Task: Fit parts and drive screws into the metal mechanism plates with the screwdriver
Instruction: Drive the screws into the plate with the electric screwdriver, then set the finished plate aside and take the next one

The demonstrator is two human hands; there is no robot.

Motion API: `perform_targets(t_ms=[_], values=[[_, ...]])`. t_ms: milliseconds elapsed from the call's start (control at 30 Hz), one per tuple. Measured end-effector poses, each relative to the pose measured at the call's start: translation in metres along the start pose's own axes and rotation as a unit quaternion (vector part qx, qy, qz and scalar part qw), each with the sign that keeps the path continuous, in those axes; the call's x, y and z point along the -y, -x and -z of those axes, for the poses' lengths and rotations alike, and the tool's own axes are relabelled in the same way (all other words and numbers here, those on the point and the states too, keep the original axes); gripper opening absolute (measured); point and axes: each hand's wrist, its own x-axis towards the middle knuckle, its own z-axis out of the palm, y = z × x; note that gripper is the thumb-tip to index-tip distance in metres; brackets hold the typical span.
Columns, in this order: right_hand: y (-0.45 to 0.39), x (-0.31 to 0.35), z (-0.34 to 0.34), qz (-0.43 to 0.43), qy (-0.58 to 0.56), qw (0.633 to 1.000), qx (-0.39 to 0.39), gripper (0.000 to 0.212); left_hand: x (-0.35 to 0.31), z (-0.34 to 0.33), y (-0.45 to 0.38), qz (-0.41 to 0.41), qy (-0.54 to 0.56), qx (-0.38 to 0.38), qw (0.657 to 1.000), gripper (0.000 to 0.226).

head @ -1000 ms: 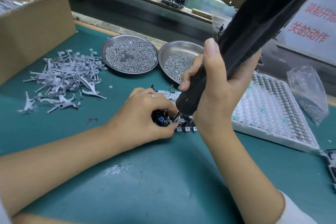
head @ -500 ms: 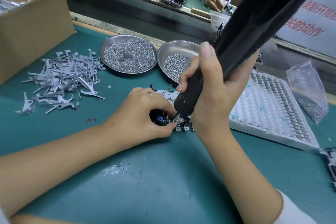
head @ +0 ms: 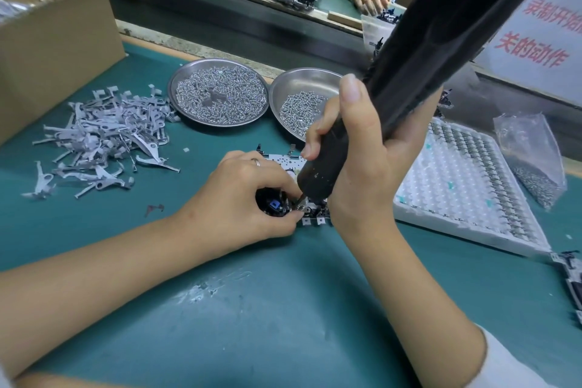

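A metal mechanism plate [head: 285, 162] lies flat on the green mat, mostly hidden under my hands. My left hand [head: 239, 198] curls over its near left part, thumb and fingers pinching around a black piece with a blue spot [head: 274, 206]. My right hand [head: 362, 161] grips the lower barrel of a long black electric screwdriver [head: 425, 50], which slants up to the top right. Its bit tip [head: 300, 197] touches the plate just beside my left fingertips.
Two steel dishes of screws [head: 219, 94] [head: 299, 107] sit behind the plate. A heap of grey levers [head: 104, 135] lies at left beside a cardboard box [head: 53, 35]. A white tray [head: 466, 192] and a plastic bag [head: 532, 157] lie at right. Another person's hand [head: 370, 0] shows beyond the conveyor.
Both hands and the screwdriver hold nearly the same place on the plate. Another person's hand has come into view beyond the conveyor at the top.
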Motion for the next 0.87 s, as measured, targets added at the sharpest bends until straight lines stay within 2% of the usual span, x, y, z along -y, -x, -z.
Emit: perform_targets(t_ms=[200, 367, 534, 700, 734, 800, 834, 867], values=[[-0.01, 0.002, 0.012, 0.04, 0.007, 0.999, -0.02, 0.03, -0.001, -0.001, 0.0, 0.016, 0.013, -0.003, 1.0, 0.019], [-0.01, -0.007, 0.015, -0.005, 0.036, 0.999, -0.014, 0.025, -0.001, -0.001, 0.001, 0.014, 0.004, -0.006, 1.0, 0.019], [-0.01, -0.007, 0.019, -0.001, 0.035, 0.999, 0.01, 0.025, -0.001, -0.001, 0.002, 0.011, -0.003, -0.004, 1.0, 0.019], [-0.007, -0.004, 0.024, 0.009, 0.086, 0.996, -0.012, 0.059, 0.001, 0.003, 0.001, -0.002, -0.009, 0.021, 1.0, 0.031], [-0.003, -0.003, 0.027, 0.03, 0.109, 0.993, -0.042, 0.056, 0.001, 0.005, 0.0, 0.013, 0.029, 0.015, 0.999, 0.034], [0.01, -0.004, 0.035, 0.089, 0.187, 0.969, -0.134, 0.033, 0.004, 0.008, -0.003, 0.065, 0.112, -0.053, 0.99, 0.029], [0.019, -0.005, 0.038, 0.108, 0.236, 0.955, -0.145, 0.022, 0.007, 0.009, -0.006, 0.089, 0.13, -0.101, 0.982, 0.024], [0.03, -0.007, 0.038, 0.116, 0.299, 0.942, -0.101, 0.017, 0.011, 0.01, -0.008, 0.11, 0.136, -0.145, 0.974, 0.021]])
